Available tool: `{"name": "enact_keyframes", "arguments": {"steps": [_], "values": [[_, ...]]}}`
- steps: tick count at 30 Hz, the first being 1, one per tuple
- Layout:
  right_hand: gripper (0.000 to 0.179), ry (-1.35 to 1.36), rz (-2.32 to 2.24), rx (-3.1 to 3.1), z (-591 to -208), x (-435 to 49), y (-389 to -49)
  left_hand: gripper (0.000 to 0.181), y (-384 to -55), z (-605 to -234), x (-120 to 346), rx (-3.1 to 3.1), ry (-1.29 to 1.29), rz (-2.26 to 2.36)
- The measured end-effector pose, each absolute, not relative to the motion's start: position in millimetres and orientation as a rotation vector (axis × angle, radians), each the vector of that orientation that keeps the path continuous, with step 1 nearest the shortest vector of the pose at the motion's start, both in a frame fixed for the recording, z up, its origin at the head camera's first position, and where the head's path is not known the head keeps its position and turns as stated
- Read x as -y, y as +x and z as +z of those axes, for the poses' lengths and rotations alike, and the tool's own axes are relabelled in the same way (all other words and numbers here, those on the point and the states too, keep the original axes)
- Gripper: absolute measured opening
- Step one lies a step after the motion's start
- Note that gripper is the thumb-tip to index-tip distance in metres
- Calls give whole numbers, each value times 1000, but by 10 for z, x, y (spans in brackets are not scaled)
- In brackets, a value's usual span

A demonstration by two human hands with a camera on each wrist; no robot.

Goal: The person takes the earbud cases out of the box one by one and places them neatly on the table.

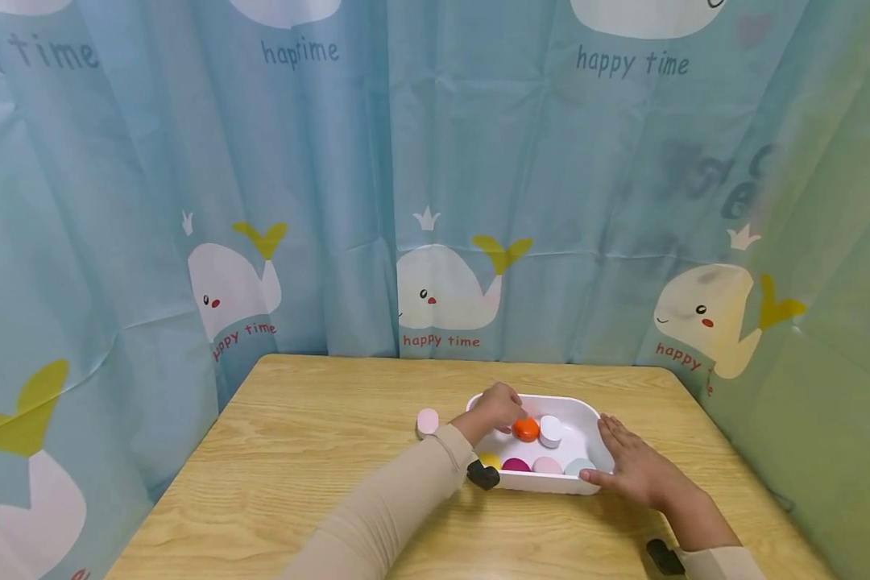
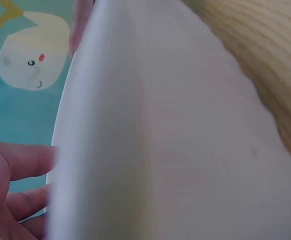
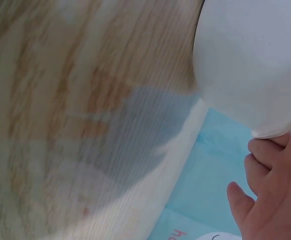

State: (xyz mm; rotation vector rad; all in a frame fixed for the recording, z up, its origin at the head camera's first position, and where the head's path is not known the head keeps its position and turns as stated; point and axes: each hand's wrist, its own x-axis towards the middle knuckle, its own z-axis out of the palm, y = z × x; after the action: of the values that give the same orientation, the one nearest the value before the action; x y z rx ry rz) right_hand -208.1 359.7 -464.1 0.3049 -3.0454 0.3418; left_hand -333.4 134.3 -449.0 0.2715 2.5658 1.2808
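A white tray (image 1: 536, 483) stands on the wooden table. My left hand (image 1: 499, 407) reaches over its left side, fingers down beside an orange rounded block (image 1: 525, 429). A white rounded block (image 1: 550, 432) stands to the right of the orange one. Yellow (image 1: 490, 461), magenta (image 1: 515, 465), pink (image 1: 547, 465) and pale blue (image 1: 578, 467) pieces line the near wall. In the left wrist view, the tray wall (image 2: 100, 125) hides the left fingertips. My right hand (image 1: 641, 467) rests against the tray's right end, fingers extended along it and thumb at the near corner.
A pale pink block (image 1: 428, 422) stands on the wooden table (image 1: 297, 451) just left of the tray. Black wrist devices (image 1: 483, 474) show at both cuffs. A blue whale-print curtain (image 1: 348, 201) hangs behind the table and along its sides.
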Motion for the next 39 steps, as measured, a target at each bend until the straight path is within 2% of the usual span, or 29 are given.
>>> {"name": "enact_keyframes", "arguments": {"steps": [4,13,23,32,39], "values": [[103,304,349,3044,-4626,-3591,-2081,19,-3303,-4494,-1367,-2634,272,1203],[104,284,382,3067,-4669,-3585,-2075,9,-3233,-4628,-1392,-2723,343,1108],[103,295,386,3039,-4654,-3596,-2084,36,-3123,-4656,-1457,-2880,432,1008],[103,306,396,3016,-4669,-3595,-2104,27,-3104,-4673,-1481,-2864,341,991],[103,304,408,3015,-4677,-3617,-2080,31,-3142,-4717,-1504,-2866,438,887]]}}
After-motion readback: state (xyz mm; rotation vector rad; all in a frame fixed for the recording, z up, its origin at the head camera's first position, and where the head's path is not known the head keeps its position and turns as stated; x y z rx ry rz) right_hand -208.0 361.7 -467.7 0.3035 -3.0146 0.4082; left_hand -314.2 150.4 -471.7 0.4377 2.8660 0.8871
